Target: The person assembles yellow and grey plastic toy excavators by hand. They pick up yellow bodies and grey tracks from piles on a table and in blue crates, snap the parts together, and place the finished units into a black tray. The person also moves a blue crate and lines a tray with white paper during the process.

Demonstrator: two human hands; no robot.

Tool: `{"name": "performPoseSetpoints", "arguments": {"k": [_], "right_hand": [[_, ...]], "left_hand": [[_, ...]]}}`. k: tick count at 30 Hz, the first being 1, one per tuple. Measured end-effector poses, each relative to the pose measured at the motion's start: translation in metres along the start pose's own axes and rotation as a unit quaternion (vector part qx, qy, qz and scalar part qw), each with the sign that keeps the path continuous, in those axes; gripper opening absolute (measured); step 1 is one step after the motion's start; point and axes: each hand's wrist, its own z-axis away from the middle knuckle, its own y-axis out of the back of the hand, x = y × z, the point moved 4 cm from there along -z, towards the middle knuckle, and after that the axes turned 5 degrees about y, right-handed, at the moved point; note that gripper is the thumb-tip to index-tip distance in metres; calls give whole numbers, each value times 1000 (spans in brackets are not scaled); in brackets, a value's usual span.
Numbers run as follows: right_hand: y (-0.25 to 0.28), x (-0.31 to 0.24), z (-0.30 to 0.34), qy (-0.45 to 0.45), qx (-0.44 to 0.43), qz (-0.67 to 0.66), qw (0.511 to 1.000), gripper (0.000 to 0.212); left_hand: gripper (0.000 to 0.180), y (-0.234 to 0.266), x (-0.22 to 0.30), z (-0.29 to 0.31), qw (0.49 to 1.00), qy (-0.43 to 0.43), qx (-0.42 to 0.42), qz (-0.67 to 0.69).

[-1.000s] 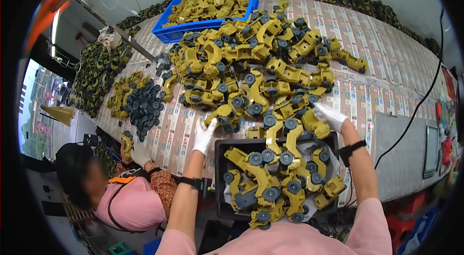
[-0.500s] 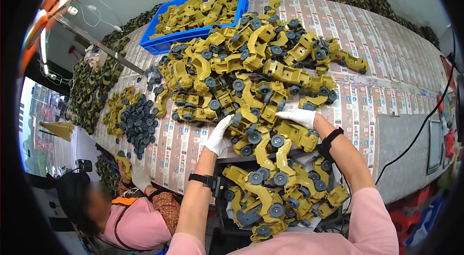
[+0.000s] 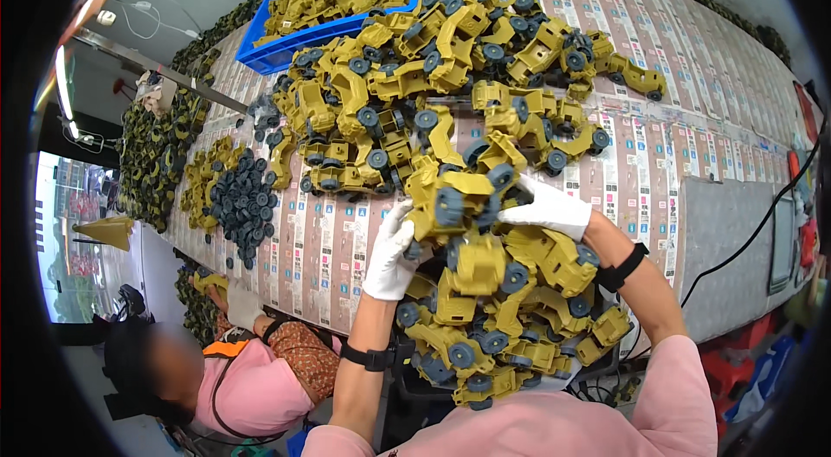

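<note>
Olive-yellow toy vehicle bodies with dark grey wheels lie in a big pile (image 3: 394, 80) on the table. My left hand (image 3: 391, 256), in a white glove, presses its curled fingers against the left side of a clump of toy vehicles (image 3: 437, 197). From the right, my white-gloved right hand (image 3: 551, 209) cups the same clump, its fingertips partly hidden behind the toys. The clump is at the table's near edge, and some of its toys are blurred. Just below is a dark bin (image 3: 401, 375) heaped with more toy vehicles (image 3: 493, 340).
A blue crate (image 3: 260, 59) of yellow bodies stands at the back left. Loose dark wheels (image 3: 245, 202) lie in a heap on the left of the table. A co-worker (image 3: 251, 388) sits at the lower left. A black cable (image 3: 736, 267) crosses the right side.
Both hands have drawn a clump of toy vehicles toward me, from the pile to the table edge over the bin. A gap has opened in the pile's near side.
</note>
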Motion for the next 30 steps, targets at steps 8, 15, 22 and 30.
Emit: {"name": "performPoseSetpoints", "arguments": {"k": [8,15,22,30], "right_hand": [[-35,-30,71,95,-11,-11,995,52],[-32,-15,132,202,114,210,950,52],[-24,22,146,135,93,301,940,50],[3,3,185,142,210,264,931,43]], "left_hand": [[87,-41,-17,69,999,-25,-13,-46],[47,-62,-24,101,936,-148,-39,-317],[19,-83,-24,107,816,-238,-34,-526],[15,-48,-30,92,877,-147,35,-456]]}}
